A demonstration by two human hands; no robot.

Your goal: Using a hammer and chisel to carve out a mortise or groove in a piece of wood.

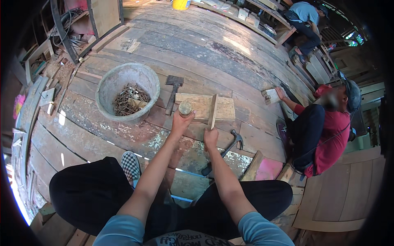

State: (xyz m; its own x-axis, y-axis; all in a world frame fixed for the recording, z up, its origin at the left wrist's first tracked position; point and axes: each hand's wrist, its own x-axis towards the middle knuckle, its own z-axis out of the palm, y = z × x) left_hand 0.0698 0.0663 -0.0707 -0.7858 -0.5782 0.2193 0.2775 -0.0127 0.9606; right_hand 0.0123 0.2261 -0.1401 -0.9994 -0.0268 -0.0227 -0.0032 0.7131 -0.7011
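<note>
My left hand (180, 122) grips a short round wooden block (185, 108) standing upright at the near edge of a flat wooden board (223, 107). My right hand (211, 137) holds the near end of a thin wooden strip (212, 110) set on edge across that board. A claw hammer (230, 143) lies on the floor just right of my right hand. A second hammer with a wide flat head (174, 90) lies left of the board.
A grey bucket (107, 88) with rusty nails stands to the left. A person in a red shirt (328, 139) sits at the right holding a small block (271, 96). Another person (305, 20) crouches far back. My legs and a checkered shoe (131, 164) are below.
</note>
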